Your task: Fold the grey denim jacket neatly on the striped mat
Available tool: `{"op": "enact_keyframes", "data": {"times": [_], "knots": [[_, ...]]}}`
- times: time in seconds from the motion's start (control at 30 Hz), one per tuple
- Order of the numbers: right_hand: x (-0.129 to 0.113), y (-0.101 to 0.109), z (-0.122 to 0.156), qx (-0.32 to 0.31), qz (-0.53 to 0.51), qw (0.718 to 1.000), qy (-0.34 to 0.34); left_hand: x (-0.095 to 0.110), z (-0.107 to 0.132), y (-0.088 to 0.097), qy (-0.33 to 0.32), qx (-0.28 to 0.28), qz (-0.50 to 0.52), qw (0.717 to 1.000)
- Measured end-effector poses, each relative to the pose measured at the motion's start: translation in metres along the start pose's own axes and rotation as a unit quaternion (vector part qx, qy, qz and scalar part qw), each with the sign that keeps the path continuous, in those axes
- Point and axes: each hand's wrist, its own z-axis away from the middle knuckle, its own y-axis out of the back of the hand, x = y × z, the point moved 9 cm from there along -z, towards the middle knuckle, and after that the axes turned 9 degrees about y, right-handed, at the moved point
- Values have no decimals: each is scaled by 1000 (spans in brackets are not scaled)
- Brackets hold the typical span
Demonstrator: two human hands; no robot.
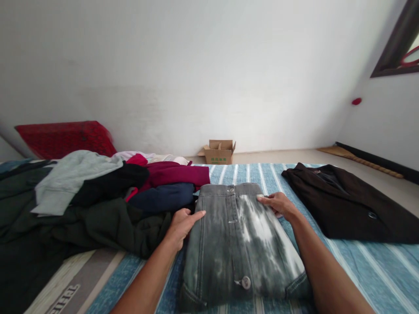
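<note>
Denim garment [225, 244]: lying folded flat on the striped sheet [350, 266], its grey-and-white mottled front facing up and its waist-like band pointing away from the person.
Metal button [246, 282]: sitting on the near part of the denim garment.
Left hand [181, 224]: pinching the denim garment's left edge, thumb lying on top.
Right hand [278, 204]: pinching its right edge near the band, thumb on top, the other fingers partly hidden.
Dark green clothing [108, 224]: spreading loosely left of the denim garment.
Brown garment [356, 209]: lying flat, well apart to its right.
Navy, maroon and light grey clothes [78, 172]: heaping up beyond its left side.
Cardboard box [218, 155]: standing open beyond its far end.
Red patterned object [65, 137]: leaning far beyond it, leftward.
White wall [209, 65]: rising behind everything.
</note>
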Motion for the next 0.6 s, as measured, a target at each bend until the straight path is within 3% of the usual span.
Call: {"op": "enact_keyframes", "data": {"times": [0.23,0.4,0.5,0.6], "knots": [[5,1,-10,11,-86,995,-39,1,-4,-12,84,-59,91,991],[0,-14,-19,-6,-189,981,-48,6,-9,-32,174,-130,177,960],[-6,-20,-18,-13,-240,970,-41,12,-8,-42,188,-175,192,947],[-20,-9,-12,19,-280,960,-8,26,1,-45,168,-215,203,940]]}}
